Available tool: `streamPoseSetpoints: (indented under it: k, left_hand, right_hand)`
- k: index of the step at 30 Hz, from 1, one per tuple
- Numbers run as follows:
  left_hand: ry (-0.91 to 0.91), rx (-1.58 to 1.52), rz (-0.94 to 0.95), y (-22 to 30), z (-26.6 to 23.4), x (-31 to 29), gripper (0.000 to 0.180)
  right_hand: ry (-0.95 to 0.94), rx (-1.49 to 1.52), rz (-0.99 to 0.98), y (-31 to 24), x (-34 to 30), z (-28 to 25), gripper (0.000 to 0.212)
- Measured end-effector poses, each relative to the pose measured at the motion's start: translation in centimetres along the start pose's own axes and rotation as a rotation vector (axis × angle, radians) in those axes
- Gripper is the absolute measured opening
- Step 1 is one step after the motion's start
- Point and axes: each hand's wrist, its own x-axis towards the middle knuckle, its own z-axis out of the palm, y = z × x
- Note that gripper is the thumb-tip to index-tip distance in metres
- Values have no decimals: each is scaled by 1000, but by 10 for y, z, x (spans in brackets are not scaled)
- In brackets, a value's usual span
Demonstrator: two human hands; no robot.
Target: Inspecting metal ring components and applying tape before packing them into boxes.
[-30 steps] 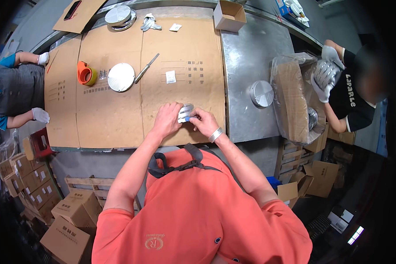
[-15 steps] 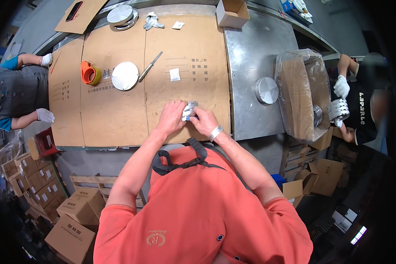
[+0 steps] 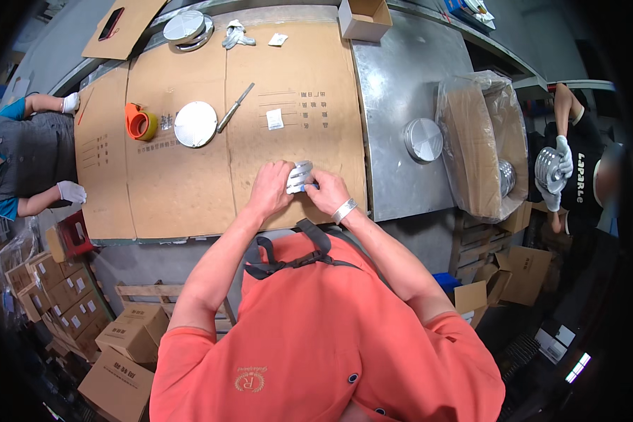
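At the near edge of the cardboard-covered table, my left hand (image 3: 271, 186) is closed around a silver metal part with ring-like grooves (image 3: 299, 171). It steadies the part from the left. My right hand (image 3: 328, 191) is closed on the part's right side, its fingers pinching a small blue item (image 3: 304, 188) against the metal; most of that item is hidden, so its kind is unclear. Farther off lie a round silver disc (image 3: 195, 124) and, beside it, a slim metal hand tool (image 3: 235, 107).
An orange tape dispenser (image 3: 141, 123) stands left of the disc. A grooved metal piece (image 3: 423, 140) sits on the steel tabletop (image 3: 394, 84), next to a plastic-lined carton (image 3: 464, 155). Gloved co-workers are at both sides; the right one holds grooved metal pieces (image 3: 547, 171).
The metal part in my hands has tilted slightly, showing more of its grooves. At right, the co-worker has drawn the grooved pieces up and away from the carton. The view has shifted a little.
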Motion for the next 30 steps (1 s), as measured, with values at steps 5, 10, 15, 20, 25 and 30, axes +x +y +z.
streamPoseSetpoints:
  k: [5,10,15,20,25,30]
  left_hand:
    - [-33,6,-10,2,2,5,54]
    - [-44,9,0,2,-2,3,53]
    - [9,13,24,1,3,7,51]
    - [11,1,30,1,5,2,54]
    - [3,-36,19,1,7,-3,54]
    - [-16,-15,19,2,5,5,53]
  right_hand:
    - [-13,7,-46,-6,2,5,13]
    - [-8,-24,-55,2,3,0,12]
    - [29,38,-24,1,3,9,12]
    - [-33,0,13,4,1,0,11]
    - [107,-28,-86,11,-6,6,12]
    - [57,-10,-67,3,0,11,11]
